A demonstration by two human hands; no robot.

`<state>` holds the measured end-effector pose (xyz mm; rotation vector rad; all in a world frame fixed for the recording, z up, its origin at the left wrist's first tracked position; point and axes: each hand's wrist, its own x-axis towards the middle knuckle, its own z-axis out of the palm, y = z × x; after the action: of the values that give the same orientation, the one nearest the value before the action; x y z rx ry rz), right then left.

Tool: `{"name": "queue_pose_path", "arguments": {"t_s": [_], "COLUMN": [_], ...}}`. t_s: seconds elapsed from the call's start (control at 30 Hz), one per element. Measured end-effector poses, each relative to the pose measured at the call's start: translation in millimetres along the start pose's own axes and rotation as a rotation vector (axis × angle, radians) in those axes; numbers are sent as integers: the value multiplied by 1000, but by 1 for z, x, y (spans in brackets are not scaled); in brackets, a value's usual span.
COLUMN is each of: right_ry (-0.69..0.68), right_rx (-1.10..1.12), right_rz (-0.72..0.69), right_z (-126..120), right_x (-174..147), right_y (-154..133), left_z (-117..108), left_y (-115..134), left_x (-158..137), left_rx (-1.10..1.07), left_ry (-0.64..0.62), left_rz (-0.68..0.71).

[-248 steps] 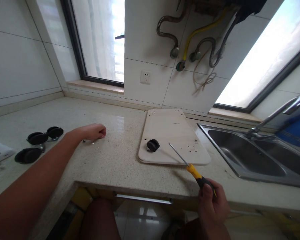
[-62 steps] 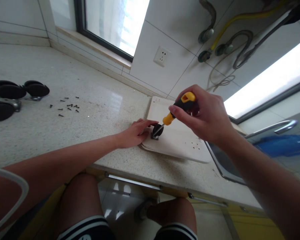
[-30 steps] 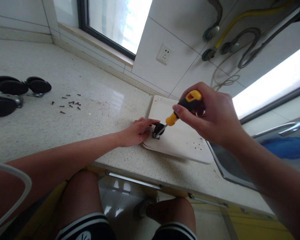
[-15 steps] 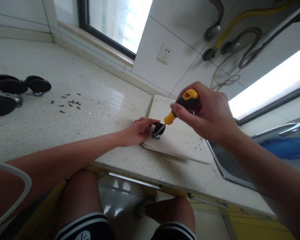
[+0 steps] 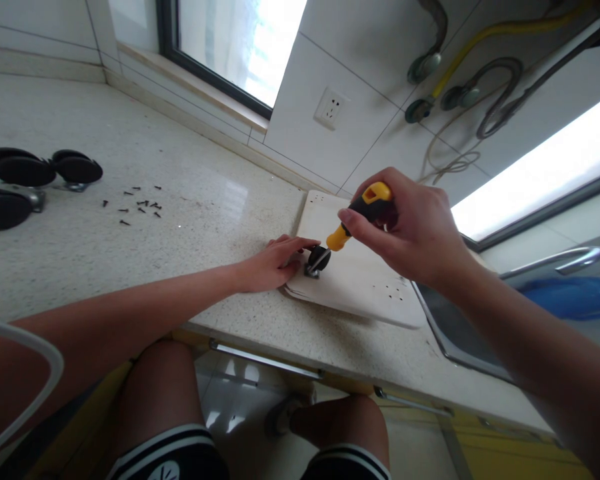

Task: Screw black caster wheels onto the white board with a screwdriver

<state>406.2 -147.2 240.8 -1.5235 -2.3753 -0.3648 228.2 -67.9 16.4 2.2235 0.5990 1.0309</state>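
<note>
My right hand point(image 5: 423, 233) is wrapped round the yellow-and-black handle of a screwdriver point(image 5: 337, 238). Its shaft slants down to the left, and the tip meets the metal plate of a black caster point(image 5: 321, 258); the screw head under it is too small to make out. That caster sits near the front left corner of a white board point(image 5: 350, 297). Reaching in from the left, my left hand point(image 5: 273, 267) steadies the caster with its fingers against the wheel and plate. Small holes show at the board's other corners.
Several loose screws point(image 5: 143, 203) lie on the speckled counter point(image 5: 205, 247). More black casters point(image 5: 23, 168) rest at the far left. Right of the board is a sink point(image 5: 443, 333) with a faucet point(image 5: 580, 259). A wall socket point(image 5: 331, 108) and hoses point(image 5: 500, 28) are behind.
My right hand and the screwdriver handle have shifted slightly left and down, with the tip still at the caster plate. The left hand and board stay put.
</note>
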Motion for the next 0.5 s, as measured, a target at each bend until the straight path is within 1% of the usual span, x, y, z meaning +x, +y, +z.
{"name": "queue_pose_path", "arguments": {"t_s": [0.23,0.37,0.43,0.5], "right_ry": [0,23,2,-30], "right_rx": [4,-60,-40,-64], "right_rz": [5,-35,-57,-53], "right_z": [2,6,8,6], "right_x": [1,8,12,18], "right_y": [1,-1,-4,-8], "left_z": [0,0,-1,0], "left_y": [0,0,1,1], "left_x": [0,0,0,0], "left_rx": [4,4,8,19], "left_ry": [8,0,2,9], "left_rz": [16,7,8,22]}}
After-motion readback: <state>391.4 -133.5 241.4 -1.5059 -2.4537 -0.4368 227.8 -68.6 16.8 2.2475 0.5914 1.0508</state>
